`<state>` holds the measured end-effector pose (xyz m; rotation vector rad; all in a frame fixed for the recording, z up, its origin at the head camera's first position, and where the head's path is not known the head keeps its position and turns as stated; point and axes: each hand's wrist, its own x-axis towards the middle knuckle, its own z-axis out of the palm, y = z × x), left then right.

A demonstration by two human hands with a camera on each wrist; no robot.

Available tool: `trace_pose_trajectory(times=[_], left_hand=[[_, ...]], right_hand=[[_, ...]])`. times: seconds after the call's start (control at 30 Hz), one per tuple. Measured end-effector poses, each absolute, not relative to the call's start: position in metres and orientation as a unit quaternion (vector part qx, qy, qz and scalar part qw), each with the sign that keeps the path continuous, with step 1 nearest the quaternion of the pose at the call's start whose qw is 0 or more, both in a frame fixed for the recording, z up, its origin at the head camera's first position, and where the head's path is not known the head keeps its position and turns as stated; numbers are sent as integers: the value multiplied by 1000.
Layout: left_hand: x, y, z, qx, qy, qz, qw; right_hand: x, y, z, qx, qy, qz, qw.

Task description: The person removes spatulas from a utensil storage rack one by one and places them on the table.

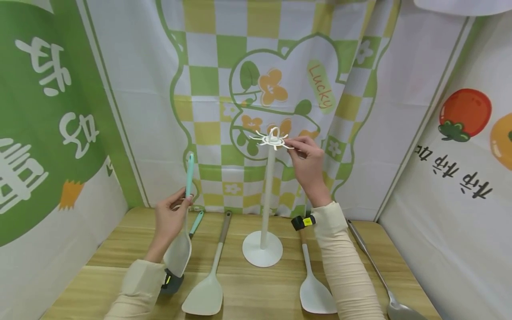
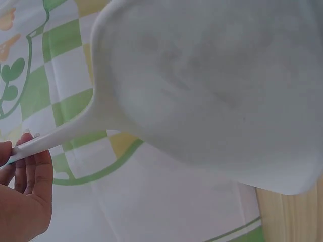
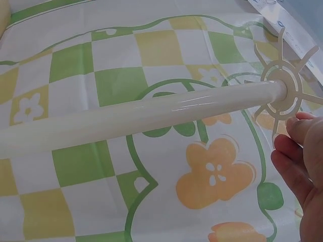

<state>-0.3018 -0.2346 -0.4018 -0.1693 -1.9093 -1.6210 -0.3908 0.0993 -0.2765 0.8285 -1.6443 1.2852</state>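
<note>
My left hand point(image 1: 170, 218) grips a turner spatula point(image 1: 178, 254) by its shaft, just below the mint-green handle. The spatula hangs head down, and its wide pale blade fills much of the left wrist view. A white utensil stand point(image 1: 267, 195) rises upright from a round base, with a ring of thin hooks point(image 1: 274, 140) and a loop at its top. My right hand point(image 1: 308, 164) pinches one of these hooks between thumb and fingers, seen close up in the right wrist view. All the hooks in sight are bare.
On the wooden table point(image 1: 236, 275) lie a cream spatula point(image 1: 206, 295), a white spatula point(image 1: 316, 293) partly behind the right sleeve, and a metal utensil point(image 1: 374, 266) at right. Another mint handle point(image 1: 196, 223) shows behind the held spatula. A patterned curtain point(image 1: 204, 111) hangs behind.
</note>
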Motion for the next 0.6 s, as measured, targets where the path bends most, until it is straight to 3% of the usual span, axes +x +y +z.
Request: trace_pose_trajectory(times=[0.6], left_hand=[[-297,-274,-422,-3,-738,-588,331]], right_hand=[[-392,101,-278,353,-649,513,438]])
